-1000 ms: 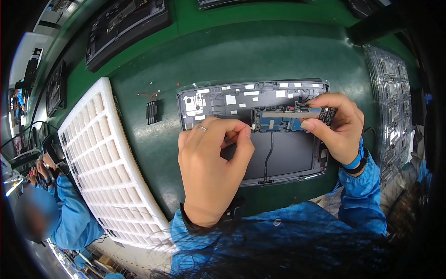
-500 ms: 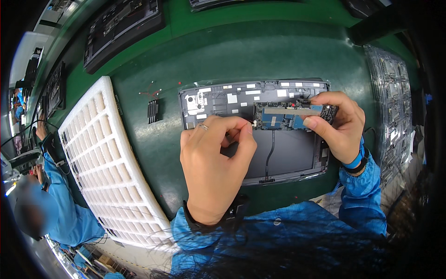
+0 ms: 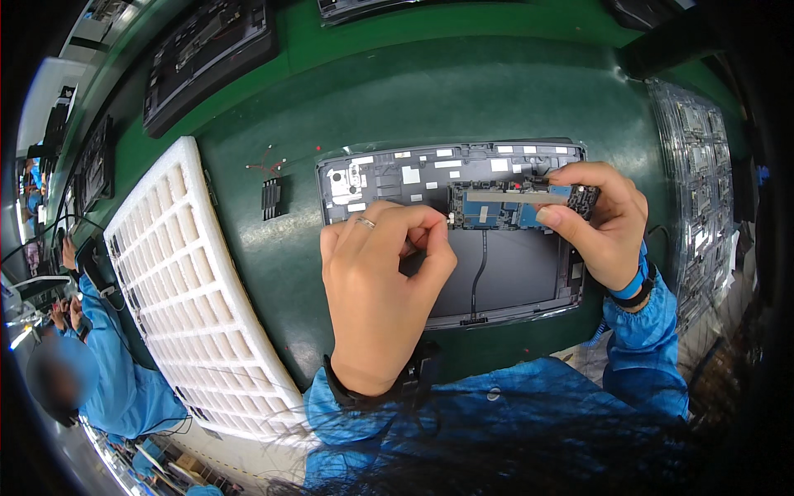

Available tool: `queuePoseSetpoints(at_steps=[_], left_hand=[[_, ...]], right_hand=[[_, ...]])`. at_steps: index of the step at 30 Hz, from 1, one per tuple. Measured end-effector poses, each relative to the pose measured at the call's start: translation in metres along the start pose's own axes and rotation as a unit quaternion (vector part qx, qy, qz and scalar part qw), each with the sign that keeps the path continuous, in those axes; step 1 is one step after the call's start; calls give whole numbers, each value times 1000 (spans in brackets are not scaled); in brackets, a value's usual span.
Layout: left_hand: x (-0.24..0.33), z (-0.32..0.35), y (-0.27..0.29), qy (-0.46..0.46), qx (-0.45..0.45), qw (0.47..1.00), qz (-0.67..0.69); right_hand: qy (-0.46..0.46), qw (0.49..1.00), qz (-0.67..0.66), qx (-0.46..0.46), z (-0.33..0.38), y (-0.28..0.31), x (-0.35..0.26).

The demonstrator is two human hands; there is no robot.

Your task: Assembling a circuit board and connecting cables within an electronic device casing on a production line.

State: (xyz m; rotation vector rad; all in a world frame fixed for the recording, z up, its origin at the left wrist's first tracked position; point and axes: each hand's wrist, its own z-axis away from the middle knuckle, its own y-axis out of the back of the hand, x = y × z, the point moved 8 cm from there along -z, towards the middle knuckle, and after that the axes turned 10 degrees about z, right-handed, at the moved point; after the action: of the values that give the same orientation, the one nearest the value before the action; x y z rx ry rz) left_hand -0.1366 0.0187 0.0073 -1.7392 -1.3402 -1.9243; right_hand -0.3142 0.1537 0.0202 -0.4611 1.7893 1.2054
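A green table (image 3: 397, 99) is spread across most of the frame, and on its left side a white foam tray (image 3: 217, 231), divided into rows of cells, is laid at a slant. At the centre a flat dark casing (image 3: 517, 277) is placed, dotted along its upper part with white and silvery patches. Along the right edge of the frame a clear plastic tray (image 3: 672, 165) is filled with small boards, and in the upper left another dark casing with inner parts exposed (image 3: 211, 62) is seen. The left hand (image 3: 376, 281), at centre, is held with thumb and forefinger pinched together at the left end of a circuit board — whether anything is gripped there cannot be told. By the right hand (image 3: 608, 223), right of centre, the board's right end is grasped between thumb and fingers. The blue-and-black circuit board (image 3: 500, 213), crossed by a pale strip, is held level over the casing's middle. Below it a black cable (image 3: 480, 277) is run down to the casing's lower edge. Left of the casing, a small black ribbed part (image 3: 271, 198) with red wires is left lying on the table.
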Motion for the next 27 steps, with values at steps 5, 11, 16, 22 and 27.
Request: queuePoseSetpoints(at_steps=[5,11,16,22,27], left_hand=[[2,-1,0,-1,-3,1000,-3],[0,-1,1,2,-8,1000,10],[1,-3,1,-11,-21,999,33],[3,-1,1,-38,-11,999,1],[2,0,-1,-40,-11,999,-8]], right_hand=[[-35,998,-41,-7,2,1,6],[-44,996,-73,-11,2,1,9],[-58,993,-101,-3,2,1,11],[-32,998,-51,0,2,1,7],[-36,999,-35,0,2,1,6]])
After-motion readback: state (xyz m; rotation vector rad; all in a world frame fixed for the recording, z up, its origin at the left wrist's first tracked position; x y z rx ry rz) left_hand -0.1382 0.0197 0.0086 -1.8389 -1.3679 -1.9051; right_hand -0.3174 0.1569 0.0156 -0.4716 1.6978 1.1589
